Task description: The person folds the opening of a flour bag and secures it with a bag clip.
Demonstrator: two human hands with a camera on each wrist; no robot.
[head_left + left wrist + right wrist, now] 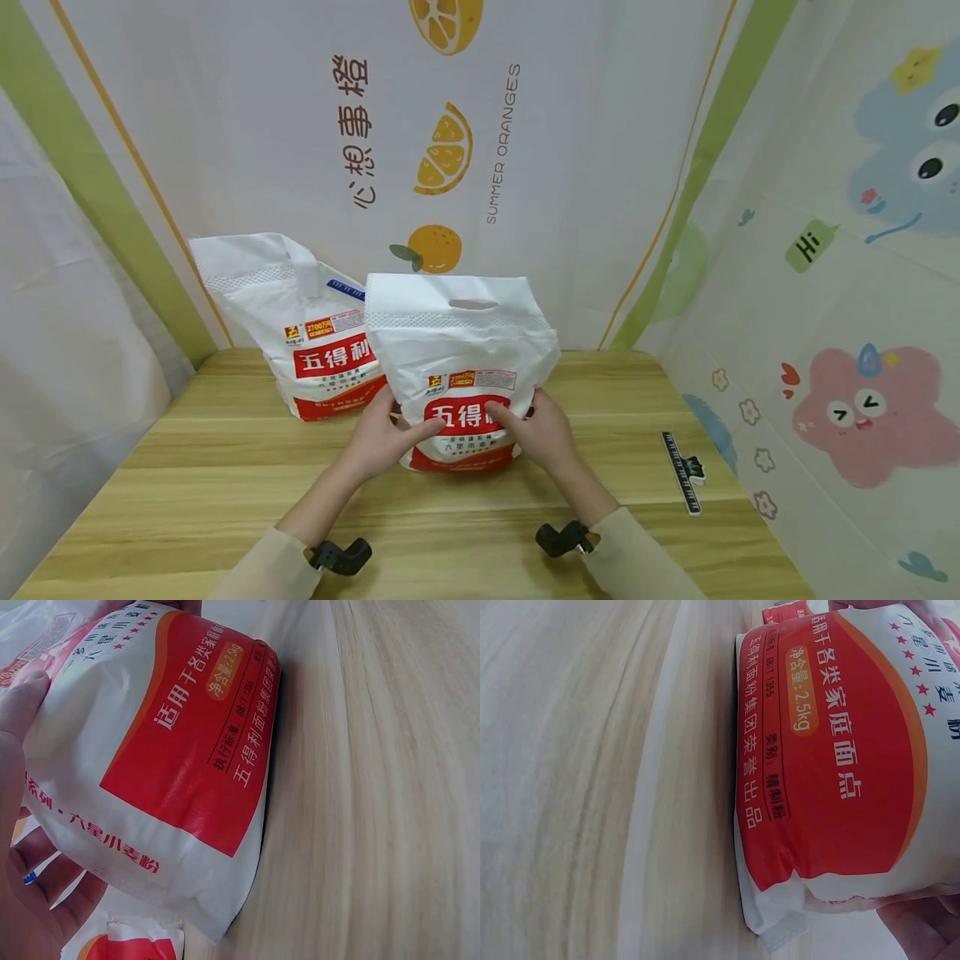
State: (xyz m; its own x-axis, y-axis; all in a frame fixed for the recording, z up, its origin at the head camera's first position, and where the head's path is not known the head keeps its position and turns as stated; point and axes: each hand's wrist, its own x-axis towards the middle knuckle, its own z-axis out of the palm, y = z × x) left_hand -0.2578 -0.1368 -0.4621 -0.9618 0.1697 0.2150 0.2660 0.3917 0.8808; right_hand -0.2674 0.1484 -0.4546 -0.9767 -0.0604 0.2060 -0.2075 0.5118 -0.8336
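Note:
A white and red flour bag (465, 350) with a die-cut handle slot stands upright between my two hands, a little right of a second one. My left hand (384, 437) grips its left side, thumb on the front and fingers towards the back. On the opposite side my right hand (543, 429) holds it the same way, its thumb over the red label. In the left wrist view the flour bag's red lower front (202, 727) is close above the wood; whether its base touches is unclear. The right wrist view shows its 2.5kg print (802, 690).
A second flour bag (330, 342) leans at the back left, partly behind the first, with a blue strip (346, 289) near its top. A black and white ruler-like strip (681, 473) lies at the right of the wooden table (187, 492). Printed curtains (600, 167) hang behind.

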